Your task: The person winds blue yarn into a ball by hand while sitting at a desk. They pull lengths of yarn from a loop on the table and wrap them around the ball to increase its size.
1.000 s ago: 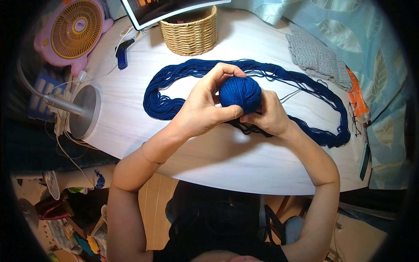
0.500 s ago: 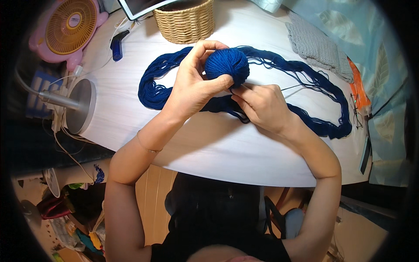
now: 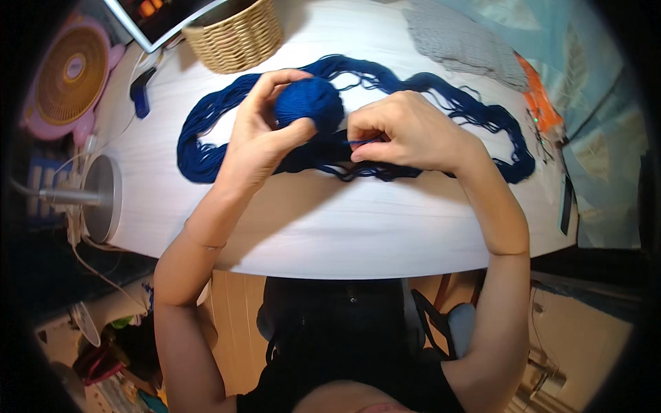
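A round ball of dark blue yarn (image 3: 310,104) is held up above the table by my left hand (image 3: 265,127), whose thumb and fingers wrap its left side. Just right of the ball, my right hand (image 3: 410,131) pinches a strand of the same blue yarn between thumb and fingers. Under and behind both hands, a loose skein of blue yarn (image 3: 200,148) lies on the white table in a long oval loop. Parts of the skein are covered by my hands and the ball.
A wicker basket (image 3: 237,41) stands at the back left, beside a screen (image 3: 162,31). Further left are a pink fan (image 3: 69,72), a blue-handled tool (image 3: 141,93) and a lamp base (image 3: 103,199). Grey knitted fabric (image 3: 468,45), an orange packet (image 3: 540,96) and a phone (image 3: 567,203) lie on the right.
My right hand has moved away from the underside of the ball to its right, drawing the strand. The whole view has shifted, so the table's things appear further left.
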The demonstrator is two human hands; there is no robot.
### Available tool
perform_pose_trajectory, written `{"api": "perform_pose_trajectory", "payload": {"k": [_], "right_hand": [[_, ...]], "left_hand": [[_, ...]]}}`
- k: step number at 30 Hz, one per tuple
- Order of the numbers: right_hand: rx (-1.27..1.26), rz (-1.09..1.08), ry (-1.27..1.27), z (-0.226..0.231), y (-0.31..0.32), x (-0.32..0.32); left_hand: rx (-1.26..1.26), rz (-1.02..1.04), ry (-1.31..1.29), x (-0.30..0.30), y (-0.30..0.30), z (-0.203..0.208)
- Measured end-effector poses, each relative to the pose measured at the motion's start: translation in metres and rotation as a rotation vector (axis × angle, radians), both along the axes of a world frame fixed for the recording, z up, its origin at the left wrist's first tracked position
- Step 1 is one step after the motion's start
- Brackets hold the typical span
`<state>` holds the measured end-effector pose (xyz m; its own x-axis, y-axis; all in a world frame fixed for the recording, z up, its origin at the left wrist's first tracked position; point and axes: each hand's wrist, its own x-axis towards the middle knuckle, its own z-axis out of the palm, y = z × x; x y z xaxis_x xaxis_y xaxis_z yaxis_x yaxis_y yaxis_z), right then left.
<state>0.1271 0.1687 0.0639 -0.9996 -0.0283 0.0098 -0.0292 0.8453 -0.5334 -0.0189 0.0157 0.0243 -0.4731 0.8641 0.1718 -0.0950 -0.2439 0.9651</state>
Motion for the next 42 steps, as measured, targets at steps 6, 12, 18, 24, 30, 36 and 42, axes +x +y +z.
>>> {"api": "perform_pose_trajectory", "payload": {"k": [6, 12, 18, 24, 30, 36, 42], "right_hand": [[-0.401, -0.349, -0.009, -0.036, 0.104, 0.056], [-0.343, -0.54, 0.175, -0.059, 0.18, 0.063], [-0.676, -0.523, 0.288, -0.034, 0.18, 0.079], [-0.429, -0.257, 0.283, -0.026, 0.131, 0.117], [-0.114, -0.454, 0.345, -0.064, 0.15, 0.112], [-0.75, -0.95, 0.786, -0.053, 0.193, 0.137], [-1.078, -1.021, 0.817, -0.057, 0.22, 0.186]], "left_hand": [[0.01, -0.183, -0.166, 0.005, -0.001, 0.012], [0.049, -0.623, -0.062, 0.033, -0.004, 0.014], [0.051, -0.47, -0.188, 0.057, -0.002, 0.031], [0.231, -0.408, -0.342, 0.072, 0.017, 0.067], [0.428, -0.516, -0.221, 0.111, 0.03, 0.124], [0.441, -0.363, -0.378, 0.077, -0.021, 0.14], [0.48, -0.366, -0.554, 0.05, -0.048, 0.12]]}}
